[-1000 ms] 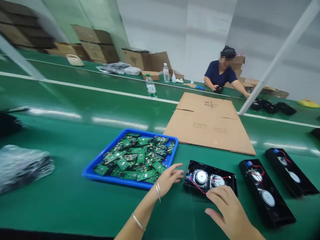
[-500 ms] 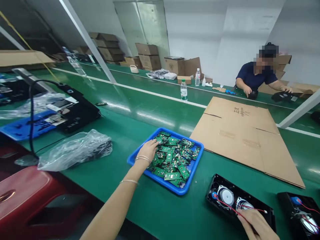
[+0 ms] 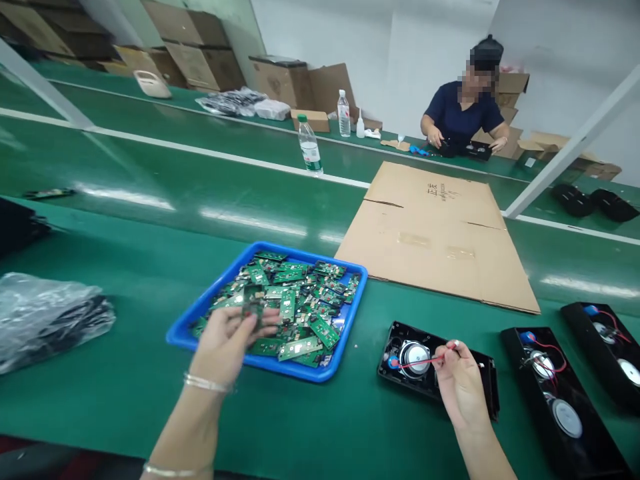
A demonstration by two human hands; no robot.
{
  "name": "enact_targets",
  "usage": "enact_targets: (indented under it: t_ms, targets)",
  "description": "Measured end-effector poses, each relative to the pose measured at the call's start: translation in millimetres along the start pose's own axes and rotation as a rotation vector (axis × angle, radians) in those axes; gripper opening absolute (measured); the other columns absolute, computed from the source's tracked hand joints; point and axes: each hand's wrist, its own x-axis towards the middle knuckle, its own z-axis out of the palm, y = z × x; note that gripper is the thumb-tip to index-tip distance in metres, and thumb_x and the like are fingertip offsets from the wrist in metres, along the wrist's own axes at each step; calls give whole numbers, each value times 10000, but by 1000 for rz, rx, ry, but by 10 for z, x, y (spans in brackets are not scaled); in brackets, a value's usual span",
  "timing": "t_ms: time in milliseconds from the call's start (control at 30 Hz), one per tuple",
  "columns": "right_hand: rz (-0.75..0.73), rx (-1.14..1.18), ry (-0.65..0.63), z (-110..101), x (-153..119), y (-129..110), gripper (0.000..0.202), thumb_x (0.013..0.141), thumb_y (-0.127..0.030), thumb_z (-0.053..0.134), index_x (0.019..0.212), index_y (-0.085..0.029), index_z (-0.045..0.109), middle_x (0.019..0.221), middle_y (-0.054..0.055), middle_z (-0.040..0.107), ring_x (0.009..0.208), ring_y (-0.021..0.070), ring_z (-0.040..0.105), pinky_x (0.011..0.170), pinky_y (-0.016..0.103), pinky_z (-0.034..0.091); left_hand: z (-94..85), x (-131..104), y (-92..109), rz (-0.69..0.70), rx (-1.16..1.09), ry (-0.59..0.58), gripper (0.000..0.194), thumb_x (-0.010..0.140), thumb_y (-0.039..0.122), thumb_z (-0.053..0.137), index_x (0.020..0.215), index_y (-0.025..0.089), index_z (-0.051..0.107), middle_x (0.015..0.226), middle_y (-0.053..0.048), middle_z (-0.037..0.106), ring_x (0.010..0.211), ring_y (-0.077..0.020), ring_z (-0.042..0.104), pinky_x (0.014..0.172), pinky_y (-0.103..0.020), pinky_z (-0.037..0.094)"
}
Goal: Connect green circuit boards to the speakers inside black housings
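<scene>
A blue tray (image 3: 325,375) full of green circuit boards (image 3: 300,347) lies on the green table. Over its near left part, my left hand (image 3: 230,340) holds one circuit board (image 3: 253,303) upright between thumb and fingers. To the right, a black speaker housing (image 3: 400,380) lies open with a round speaker (image 3: 415,360) and a blue part (image 3: 393,362) inside. Above this housing my right hand (image 3: 459,377) pinches red wires (image 3: 425,362) that run from the blue part. The hand hides much of the housing's right half.
Two more black housings (image 3: 590,440) stand at the right. Flat cardboard (image 3: 435,233) lies behind the tray. A plastic-wrapped bundle (image 3: 50,320) is at the left, a bottle (image 3: 310,150) farther back. Across the table a person (image 3: 463,113) handles black parts.
The view has turned right. My left hand has lifted a circuit board from the pile. My right hand has raised the red wires above the housing. The person's hands have moved closer together.
</scene>
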Motion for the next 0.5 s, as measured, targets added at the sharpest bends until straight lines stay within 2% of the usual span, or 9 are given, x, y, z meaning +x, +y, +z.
enact_targets:
  t_ms: [100,133,200,267,400,500]
  targets:
    - [7,10,-37,130,34,5,259,574,-337,821,706,-221,630,686,-36,618,614,82,576,621,213,503,370,-451,13,-150,-183,-151,311,683,342,658,908,193,505,686,-12,653,591,-174,601,516,-285,467]
    - [19,-22,-73,161,36,9,243,595,-356,804,718,-227,638,662,-34,611,601,93,575,615,232,503,503,-583,16,-268,-329,-217,332,658,325,695,910,178,536,665,-13,643,565,-157,571,493,-265,434]
    - [27,-169,-173,205,26,17,195,665,-386,744,745,-232,655,594,-30,584,543,107,554,555,245,481,746,-798,16,-380,-464,-292,347,670,370,702,903,134,599,635,-22,623,529,-132,524,461,-249,384]
    - [-44,-425,-261,228,-7,26,149,729,-371,675,757,-224,671,608,-12,590,548,121,548,535,245,451,931,-941,10,-472,-604,-341,402,683,420,703,927,106,646,637,-35,621,534,-124,511,467,-251,366]
    - [-349,-907,-385,259,-113,25,137,803,-263,568,742,-207,676,686,15,606,637,139,549,575,248,420,1110,-1063,0,-583,-727,-412,413,653,432,742,933,134,686,719,-57,659,674,-173,592,589,-284,444]
    - [-569,-1066,-458,295,-186,17,186,846,-224,510,745,-198,663,590,-5,542,560,125,492,521,243,378,1139,-1089,-14,-607,-766,-448,398,646,413,757,959,179,680,827,-61,689,825,-221,626,737,-344,475]
